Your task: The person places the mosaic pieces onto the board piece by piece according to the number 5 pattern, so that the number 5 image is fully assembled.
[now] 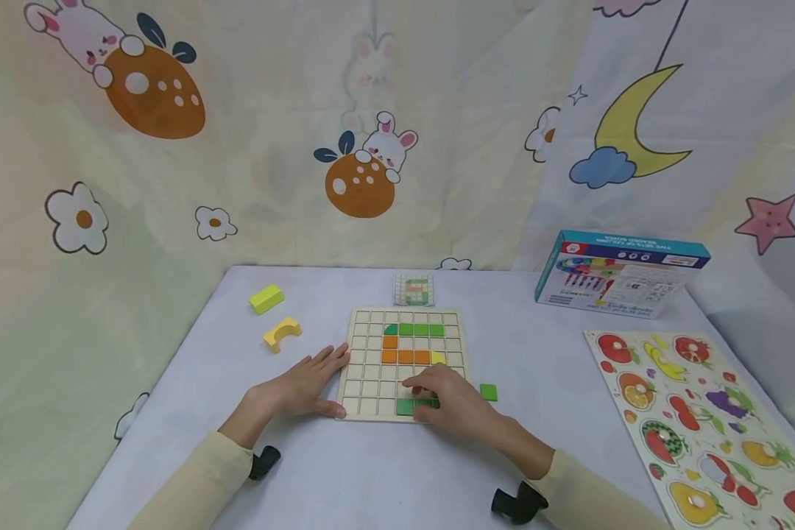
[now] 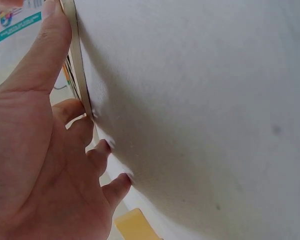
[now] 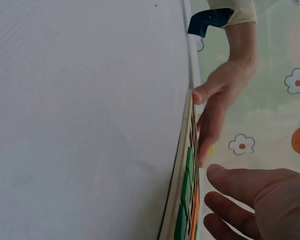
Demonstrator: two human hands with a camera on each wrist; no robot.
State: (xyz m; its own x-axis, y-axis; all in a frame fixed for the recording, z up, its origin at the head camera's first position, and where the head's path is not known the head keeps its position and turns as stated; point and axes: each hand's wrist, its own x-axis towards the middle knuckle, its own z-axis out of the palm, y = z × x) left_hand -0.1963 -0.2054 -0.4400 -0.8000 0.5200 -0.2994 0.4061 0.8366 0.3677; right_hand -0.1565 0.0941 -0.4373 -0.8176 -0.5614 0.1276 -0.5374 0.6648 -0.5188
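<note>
A wooden grid board (image 1: 364, 383) lies on the table with coloured tiles in its cells. Green tiles (image 1: 421, 330) form a row near the top, orange tiles (image 1: 405, 357) sit below, and a yellow tile (image 1: 439, 358) ends the orange row. More green tiles (image 1: 405, 407) lie along the bottom row, partly covered by my right hand (image 1: 457, 401). That hand hovers over the board, thumb and fingers apart in the right wrist view, nothing visible between them. My left hand (image 1: 308, 383) rests at the board's left edge, thumb and fingertips touching it.
Right of the board lies a loose green tile (image 1: 489, 392). A yellow-green block (image 1: 266, 299) and a yellow arch block (image 1: 282, 334) are at the left. Behind the board is a pattern card (image 1: 414, 290). A box (image 1: 619, 276) and a fruit-picture sheet (image 1: 692, 434) occupy the right side.
</note>
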